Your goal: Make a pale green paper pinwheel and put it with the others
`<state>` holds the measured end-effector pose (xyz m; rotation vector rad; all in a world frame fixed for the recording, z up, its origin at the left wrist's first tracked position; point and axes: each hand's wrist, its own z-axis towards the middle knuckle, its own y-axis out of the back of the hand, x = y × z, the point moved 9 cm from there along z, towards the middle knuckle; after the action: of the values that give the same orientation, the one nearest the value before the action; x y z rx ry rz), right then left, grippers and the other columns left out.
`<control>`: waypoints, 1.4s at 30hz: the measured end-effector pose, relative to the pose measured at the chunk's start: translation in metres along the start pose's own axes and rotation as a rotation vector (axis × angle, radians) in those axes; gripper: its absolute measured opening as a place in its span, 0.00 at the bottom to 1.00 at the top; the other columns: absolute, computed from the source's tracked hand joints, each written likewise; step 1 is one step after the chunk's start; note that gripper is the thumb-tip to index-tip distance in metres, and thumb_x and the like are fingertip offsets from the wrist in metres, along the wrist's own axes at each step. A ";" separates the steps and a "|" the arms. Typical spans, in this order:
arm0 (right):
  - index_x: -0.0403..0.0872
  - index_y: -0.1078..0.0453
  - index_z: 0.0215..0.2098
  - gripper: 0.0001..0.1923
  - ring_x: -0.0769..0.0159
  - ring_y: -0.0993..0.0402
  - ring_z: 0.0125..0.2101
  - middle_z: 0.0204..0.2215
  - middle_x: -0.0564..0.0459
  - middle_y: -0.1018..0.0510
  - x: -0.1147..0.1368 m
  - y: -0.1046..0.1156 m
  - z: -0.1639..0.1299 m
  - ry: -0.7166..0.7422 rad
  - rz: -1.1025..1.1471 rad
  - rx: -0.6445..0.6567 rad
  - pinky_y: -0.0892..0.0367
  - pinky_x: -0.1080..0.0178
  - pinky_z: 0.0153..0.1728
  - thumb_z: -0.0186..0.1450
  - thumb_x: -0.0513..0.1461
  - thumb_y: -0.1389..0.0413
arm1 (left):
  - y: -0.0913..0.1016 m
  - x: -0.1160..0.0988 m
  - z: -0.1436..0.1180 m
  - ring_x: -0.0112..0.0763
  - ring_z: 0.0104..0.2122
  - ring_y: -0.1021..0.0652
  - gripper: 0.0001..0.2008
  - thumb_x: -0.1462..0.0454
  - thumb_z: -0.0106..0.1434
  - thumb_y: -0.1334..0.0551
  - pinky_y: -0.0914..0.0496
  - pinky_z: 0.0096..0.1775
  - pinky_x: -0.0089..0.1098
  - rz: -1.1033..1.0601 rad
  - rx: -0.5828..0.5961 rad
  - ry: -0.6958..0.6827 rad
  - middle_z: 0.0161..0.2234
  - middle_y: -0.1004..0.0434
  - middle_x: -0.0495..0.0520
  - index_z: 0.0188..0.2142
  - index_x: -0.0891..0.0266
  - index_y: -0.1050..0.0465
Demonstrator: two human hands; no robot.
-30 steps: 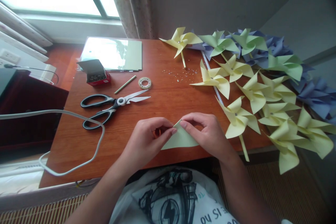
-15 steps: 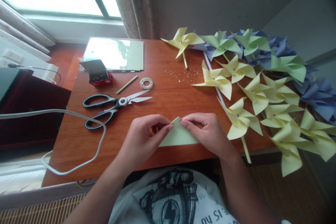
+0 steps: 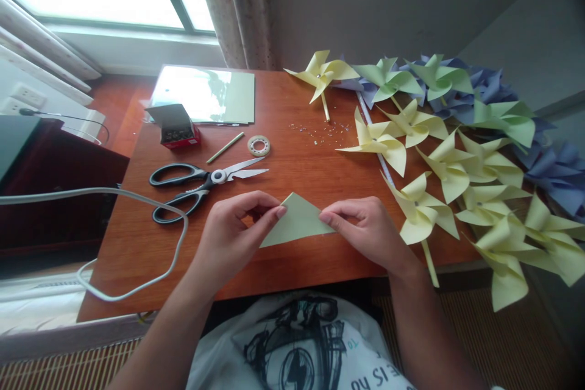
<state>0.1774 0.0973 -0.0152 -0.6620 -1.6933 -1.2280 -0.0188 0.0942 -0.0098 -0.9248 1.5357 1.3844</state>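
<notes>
A pale green paper folded into a triangle (image 3: 296, 219) lies flat near the front edge of the wooden table (image 3: 292, 177). My left hand (image 3: 231, 237) presses its left edge with the fingertips. My right hand (image 3: 365, 230) pinches its right corner. Black-handled scissors (image 3: 201, 184) lie half open just left of and behind my left hand.
Many yellow pinwheels (image 3: 450, 180), with green and blue ones behind, cover the table's right side. A tape roll (image 3: 258, 145), a thin stick (image 3: 225, 147), a red box of pins (image 3: 176, 128), a green sheet stack (image 3: 205, 95) and scattered beads (image 3: 320, 131) lie farther back. A white cable (image 3: 137, 237) loops at the left.
Both hands have spread apart along the folded paper. The triangle has turned and now lies more exposed between them, its tip pointing away from me.
</notes>
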 end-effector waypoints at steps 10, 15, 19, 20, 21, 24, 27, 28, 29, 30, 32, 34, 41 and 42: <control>0.47 0.23 0.30 0.13 0.69 0.24 0.24 0.24 0.55 0.19 0.000 0.000 -0.001 0.052 -0.028 -0.008 0.33 0.67 0.29 0.70 0.42 0.42 | 0.000 0.007 0.001 0.27 0.25 0.27 0.09 0.58 0.63 0.33 0.34 0.28 0.27 -0.010 -0.006 0.033 0.26 0.24 0.48 0.31 0.62 0.22; 0.47 0.22 0.31 0.13 0.68 0.24 0.25 0.26 0.54 0.18 -0.005 0.002 -0.004 0.040 -0.037 -0.028 0.33 0.66 0.29 0.71 0.43 0.43 | 0.018 0.002 0.004 0.31 0.32 0.22 0.09 0.59 0.67 0.37 0.31 0.33 0.29 0.208 -0.099 -0.028 0.32 0.19 0.51 0.36 0.60 0.21; 0.47 0.22 0.33 0.14 0.68 0.24 0.25 0.25 0.55 0.19 -0.009 0.002 -0.006 0.019 -0.044 -0.033 0.33 0.66 0.29 0.71 0.44 0.43 | 0.056 0.000 0.001 0.39 0.42 0.21 0.10 0.59 0.66 0.38 0.30 0.46 0.37 0.520 -0.358 -0.134 0.43 0.19 0.53 0.44 0.56 0.21; 0.47 0.22 0.33 0.14 0.67 0.24 0.25 0.25 0.55 0.19 -0.010 0.002 -0.007 0.013 -0.043 -0.033 0.33 0.66 0.29 0.71 0.45 0.43 | 0.065 0.001 0.000 0.44 0.47 0.22 0.11 0.59 0.66 0.37 0.32 0.50 0.40 0.594 -0.410 -0.146 0.46 0.20 0.53 0.45 0.56 0.21; 0.47 0.22 0.33 0.14 0.67 0.24 0.25 0.25 0.54 0.19 -0.011 0.002 -0.007 0.008 -0.041 -0.034 0.33 0.66 0.29 0.71 0.45 0.44 | 0.070 0.005 0.001 0.48 0.53 0.24 0.13 0.58 0.66 0.38 0.35 0.54 0.44 0.651 -0.404 -0.151 0.51 0.22 0.53 0.48 0.55 0.22; 0.47 0.21 0.33 0.14 0.67 0.24 0.24 0.26 0.54 0.18 -0.013 0.003 -0.008 -0.007 -0.026 -0.045 0.33 0.65 0.28 0.71 0.46 0.43 | 0.088 0.018 0.001 0.54 0.59 0.29 0.17 0.56 0.61 0.34 0.42 0.60 0.47 0.671 -0.435 -0.138 0.54 0.24 0.48 0.50 0.52 0.22; 0.47 0.22 0.33 0.14 0.67 0.24 0.24 0.25 0.54 0.19 -0.014 0.004 -0.008 -0.018 0.000 -0.060 0.33 0.65 0.28 0.71 0.45 0.43 | 0.092 0.030 0.001 0.57 0.56 0.26 0.17 0.55 0.60 0.33 0.41 0.58 0.48 0.668 -0.404 -0.101 0.52 0.22 0.51 0.47 0.55 0.21; 0.47 0.22 0.32 0.14 0.67 0.24 0.24 0.24 0.55 0.19 -0.014 0.005 -0.007 -0.019 0.008 -0.065 0.33 0.66 0.28 0.71 0.45 0.43 | 0.090 0.032 0.000 0.57 0.55 0.26 0.17 0.55 0.60 0.33 0.40 0.57 0.49 0.681 -0.394 -0.094 0.52 0.22 0.53 0.47 0.56 0.21; 0.47 0.22 0.32 0.14 0.67 0.24 0.24 0.23 0.55 0.20 -0.013 0.005 -0.007 -0.021 0.017 -0.071 0.34 0.66 0.28 0.71 0.44 0.43 | 0.088 0.033 -0.001 0.57 0.54 0.25 0.17 0.55 0.60 0.34 0.39 0.57 0.49 0.703 -0.389 -0.095 0.52 0.22 0.54 0.48 0.56 0.21; 0.47 0.22 0.31 0.14 0.68 0.25 0.24 0.22 0.56 0.21 -0.013 0.006 -0.007 -0.023 0.026 -0.076 0.34 0.66 0.28 0.71 0.44 0.43 | 0.084 0.033 -0.004 0.57 0.53 0.25 0.18 0.55 0.61 0.34 0.39 0.56 0.49 0.727 -0.384 -0.106 0.52 0.22 0.56 0.48 0.56 0.21; 0.46 0.23 0.30 0.14 0.68 0.25 0.24 0.21 0.56 0.21 -0.012 0.007 -0.007 -0.030 0.047 -0.082 0.34 0.67 0.28 0.70 0.44 0.43 | 0.072 0.028 -0.008 0.57 0.52 0.25 0.17 0.55 0.63 0.36 0.37 0.54 0.48 0.777 -0.353 -0.147 0.53 0.23 0.58 0.50 0.55 0.22; 0.46 0.23 0.31 0.13 0.68 0.25 0.25 0.21 0.56 0.21 -0.011 0.008 -0.007 -0.035 0.070 -0.088 0.34 0.67 0.28 0.70 0.44 0.42 | 0.057 0.023 -0.012 0.56 0.51 0.25 0.17 0.55 0.66 0.39 0.35 0.52 0.47 0.817 -0.287 -0.181 0.53 0.23 0.59 0.51 0.55 0.22; 0.46 0.22 0.32 0.13 0.67 0.24 0.24 0.21 0.55 0.21 -0.019 0.008 -0.006 -0.084 0.200 -0.171 0.31 0.67 0.28 0.69 0.46 0.41 | 0.004 -0.001 -0.012 0.52 0.53 0.26 0.23 0.58 0.66 0.39 0.32 0.55 0.46 0.779 -0.095 -0.238 0.56 0.24 0.60 0.60 0.58 0.30; 0.46 0.22 0.32 0.13 0.67 0.23 0.24 0.21 0.55 0.21 -0.020 0.008 -0.007 -0.095 0.227 -0.188 0.31 0.67 0.28 0.69 0.46 0.41 | -0.003 -0.004 -0.012 0.51 0.55 0.26 0.24 0.58 0.66 0.39 0.33 0.56 0.45 0.740 -0.086 -0.250 0.57 0.25 0.60 0.61 0.58 0.32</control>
<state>0.1955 0.0956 -0.0293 -1.0124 -1.5412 -1.2174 -0.0164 0.0822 -0.0070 -0.1920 1.7020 1.9989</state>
